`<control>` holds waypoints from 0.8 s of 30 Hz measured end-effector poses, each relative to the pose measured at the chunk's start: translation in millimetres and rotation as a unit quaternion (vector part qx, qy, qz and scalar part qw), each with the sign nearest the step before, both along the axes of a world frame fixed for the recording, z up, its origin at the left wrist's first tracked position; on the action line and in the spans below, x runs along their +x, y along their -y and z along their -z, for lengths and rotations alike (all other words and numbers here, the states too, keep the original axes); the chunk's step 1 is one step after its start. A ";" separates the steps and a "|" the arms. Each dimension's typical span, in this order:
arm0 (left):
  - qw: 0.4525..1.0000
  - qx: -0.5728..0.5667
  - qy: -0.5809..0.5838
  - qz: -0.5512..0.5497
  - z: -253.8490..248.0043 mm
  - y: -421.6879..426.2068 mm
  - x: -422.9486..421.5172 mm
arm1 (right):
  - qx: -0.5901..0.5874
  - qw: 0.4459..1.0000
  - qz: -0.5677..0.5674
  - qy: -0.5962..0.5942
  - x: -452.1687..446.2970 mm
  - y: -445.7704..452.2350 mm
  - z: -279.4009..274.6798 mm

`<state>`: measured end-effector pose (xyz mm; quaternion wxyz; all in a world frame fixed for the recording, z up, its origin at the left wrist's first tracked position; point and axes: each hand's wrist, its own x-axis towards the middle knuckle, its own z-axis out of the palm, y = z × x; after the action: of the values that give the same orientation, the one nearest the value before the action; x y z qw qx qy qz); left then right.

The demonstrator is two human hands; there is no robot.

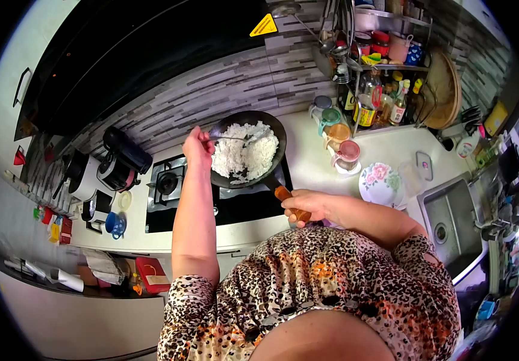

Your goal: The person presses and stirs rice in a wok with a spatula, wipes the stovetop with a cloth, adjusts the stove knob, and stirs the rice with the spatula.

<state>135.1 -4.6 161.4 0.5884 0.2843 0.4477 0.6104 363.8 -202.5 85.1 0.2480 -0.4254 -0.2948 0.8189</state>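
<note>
In the head view, white rice [230,157] lies in the dark pan [280,137], parted into mounds with bare metal showing between; by my judgement it's partly loosened, with clumps left to break up. The pan is over the right side of the cooktop [226,207], on the counter [309,137]; I can't tell if it rests on a burner. Its handle [282,194] points down and right, towards the body, the long axis running upper left to lower right. Left hand [197,146]: fingers closed round the utensil [228,138], reaching right into the rice. Right hand [309,204]: fingers wrapped round the pan's handle
</note>
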 end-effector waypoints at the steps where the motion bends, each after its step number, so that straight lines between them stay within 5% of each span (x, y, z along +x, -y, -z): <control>1: 1.000 -0.014 -0.003 0.013 3.8 0.4 -1.9 | 0.000 1.000 0.013 -0.005 -1.0 1.2 -0.2; 7: 0.973 -0.033 -0.165 0.160 -25.3 21.9 -40.9 | -0.006 1.000 0.013 -0.014 0.3 2.1 -5.1; 20: 0.881 0.127 -0.418 0.181 -54.3 69.0 -36.5 | 0.000 1.000 0.014 0.002 2.1 0.7 -5.8; 24: 0.778 0.169 -0.584 0.156 -49.7 88.2 -11.4 | -0.003 1.000 0.013 0.003 -0.7 3.0 -3.7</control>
<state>123.7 -92.8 211.1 0.2439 0.7470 0.5448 0.2926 363.1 -205.5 88.8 0.2570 -0.4327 -0.2878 0.8148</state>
